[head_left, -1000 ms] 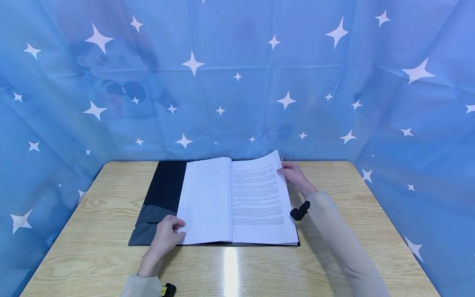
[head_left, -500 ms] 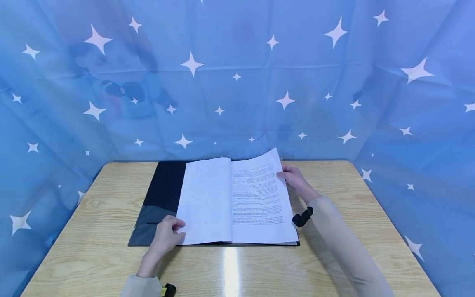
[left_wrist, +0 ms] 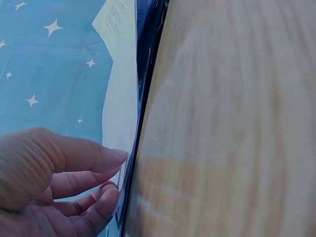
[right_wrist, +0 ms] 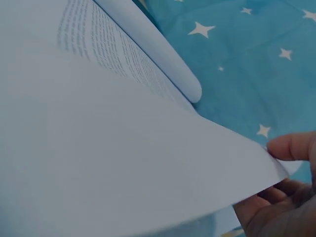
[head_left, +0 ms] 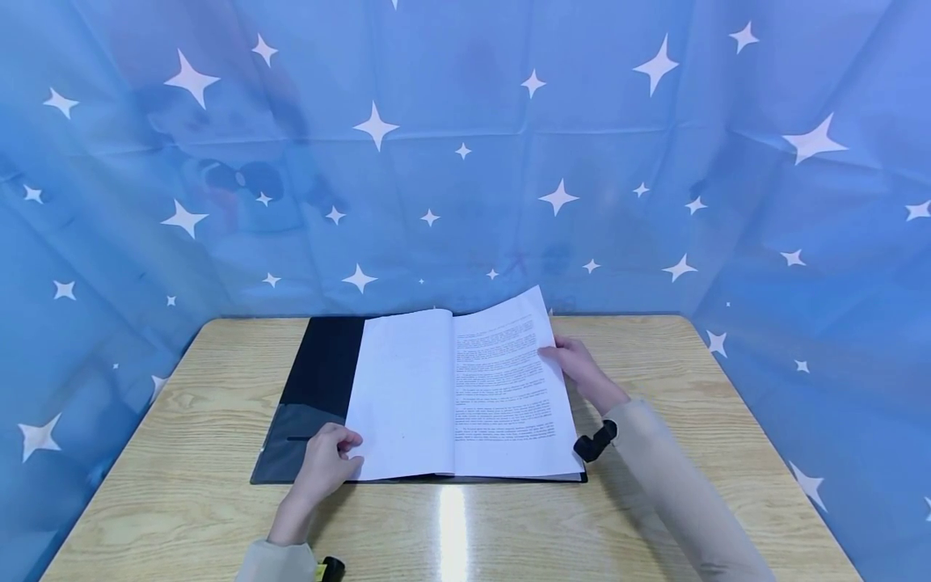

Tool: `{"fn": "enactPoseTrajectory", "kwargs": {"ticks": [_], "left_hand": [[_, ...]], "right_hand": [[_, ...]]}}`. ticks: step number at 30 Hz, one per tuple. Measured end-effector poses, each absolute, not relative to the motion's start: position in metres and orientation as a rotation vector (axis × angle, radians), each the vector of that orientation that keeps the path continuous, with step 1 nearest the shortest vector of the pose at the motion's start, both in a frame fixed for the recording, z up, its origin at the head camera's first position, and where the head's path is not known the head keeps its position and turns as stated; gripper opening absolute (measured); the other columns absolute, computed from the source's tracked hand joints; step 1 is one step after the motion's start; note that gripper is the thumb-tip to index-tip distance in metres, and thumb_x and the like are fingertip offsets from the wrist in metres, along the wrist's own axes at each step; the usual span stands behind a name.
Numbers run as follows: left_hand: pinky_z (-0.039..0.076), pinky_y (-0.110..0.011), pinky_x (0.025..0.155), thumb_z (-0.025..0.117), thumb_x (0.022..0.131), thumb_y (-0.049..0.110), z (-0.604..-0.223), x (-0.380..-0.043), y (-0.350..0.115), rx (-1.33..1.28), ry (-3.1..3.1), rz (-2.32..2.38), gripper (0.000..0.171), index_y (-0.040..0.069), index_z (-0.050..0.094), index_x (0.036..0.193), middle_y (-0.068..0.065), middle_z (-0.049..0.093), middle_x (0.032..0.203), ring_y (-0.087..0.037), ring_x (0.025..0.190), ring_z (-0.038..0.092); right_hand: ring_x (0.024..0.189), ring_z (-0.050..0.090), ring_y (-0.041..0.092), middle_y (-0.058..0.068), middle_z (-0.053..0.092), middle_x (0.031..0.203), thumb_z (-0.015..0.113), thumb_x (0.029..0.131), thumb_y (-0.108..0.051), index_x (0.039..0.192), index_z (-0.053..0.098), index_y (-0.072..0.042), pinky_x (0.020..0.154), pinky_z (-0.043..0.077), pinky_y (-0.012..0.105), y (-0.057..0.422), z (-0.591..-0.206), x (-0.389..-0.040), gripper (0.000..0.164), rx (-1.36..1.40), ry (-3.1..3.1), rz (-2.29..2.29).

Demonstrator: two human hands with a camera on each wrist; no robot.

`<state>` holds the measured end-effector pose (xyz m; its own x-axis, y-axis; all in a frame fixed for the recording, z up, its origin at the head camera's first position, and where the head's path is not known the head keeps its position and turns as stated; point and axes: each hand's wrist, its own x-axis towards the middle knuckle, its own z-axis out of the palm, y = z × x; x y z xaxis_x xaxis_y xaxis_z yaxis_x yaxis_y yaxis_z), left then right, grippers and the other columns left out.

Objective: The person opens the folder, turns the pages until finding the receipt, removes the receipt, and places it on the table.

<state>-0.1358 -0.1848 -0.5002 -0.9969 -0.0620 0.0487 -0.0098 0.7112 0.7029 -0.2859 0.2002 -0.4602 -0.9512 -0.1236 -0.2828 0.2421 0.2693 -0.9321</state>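
An open folder (head_left: pixel 330 364) with a black cover lies on the table, holding a stack of white paper. Its left page (head_left: pixel 403 396) looks blank; the right page (head_left: pixel 502 388) carries printed text. My right hand (head_left: pixel 578 364) pinches the right page's outer edge between thumb and fingers, and its upper corner is raised and bent. In the right wrist view, the thumb (right_wrist: pixel 289 146) lies on top of the sheet with the fingers beneath. My left hand (head_left: pixel 327 461) rests at the left page's lower outer corner, fingers loosely bent, thumb (left_wrist: pixel 111 157) touching the paper.
The wooden table (head_left: pixel 182 453) extends around the folder on both sides and in front. A blue curtain (head_left: pixel 465 178) with white stars hangs directly behind the table's far edge. A clear pocket (head_left: pixel 291 420) covers the folder's lower left.
My right hand has slid slightly down along the page's outer edge toward me. The page's upper right corner has risen a little and shifted left. My left hand stays in place.
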Motion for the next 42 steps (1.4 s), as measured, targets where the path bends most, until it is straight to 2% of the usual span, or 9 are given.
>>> {"fn": "enactPoseTrajectory", "kwargs": {"ticks": [6,13,28,42], "left_hand": [[0.046,-0.032,0.065,0.072,0.07,-0.004,-0.501,-0.136,-0.185,0.065,-2.847,-1.163,0.015,-0.001,0.068,0.085,-0.009,0.053,0.087,-0.018,0.074,0.049],[0.047,-0.032,0.066,0.072,0.071,-0.004,-0.5,-0.135,-0.184,0.065,-2.845,-1.171,0.016,-0.001,0.068,0.085,-0.009,0.054,0.088,-0.019,0.074,0.049],[0.046,-0.032,0.065,0.071,0.07,-0.004,-0.499,-0.135,-0.184,0.06,-2.848,-1.175,0.016,-0.001,0.068,0.085,-0.009,0.054,0.088,-0.019,0.074,0.049],[0.045,-0.031,0.065,0.071,0.07,-0.004,-0.499,-0.136,-0.184,0.066,-2.85,-1.172,0.016,-0.001,0.067,0.085,-0.009,0.054,0.089,-0.018,0.073,0.048]], "right_hand": [[0.083,0.065,0.018,0.019,0.061,0.115,0.052,0.095,-0.019,0.134,0.045,0.0,0.07,0.051,0.031,0.198,-0.46,-0.279,0.044,0.144,2.201,-1.77],[0.08,0.066,0.019,0.01,0.065,0.104,0.053,0.095,-0.023,0.132,0.047,-0.003,0.067,0.053,0.033,0.195,-0.456,-0.27,0.043,0.159,2.137,-1.804],[0.091,0.065,0.021,0.016,0.058,0.119,0.052,0.095,-0.024,0.138,0.042,-0.006,0.074,0.053,0.035,0.188,-0.444,-0.26,0.048,0.079,2.019,-1.876],[0.09,0.066,0.023,0.014,0.06,0.114,0.052,0.095,-0.02,0.138,0.039,-0.003,0.074,0.054,0.035,0.174,-0.427,-0.252,0.048,-0.025,1.867,-1.97]]}}
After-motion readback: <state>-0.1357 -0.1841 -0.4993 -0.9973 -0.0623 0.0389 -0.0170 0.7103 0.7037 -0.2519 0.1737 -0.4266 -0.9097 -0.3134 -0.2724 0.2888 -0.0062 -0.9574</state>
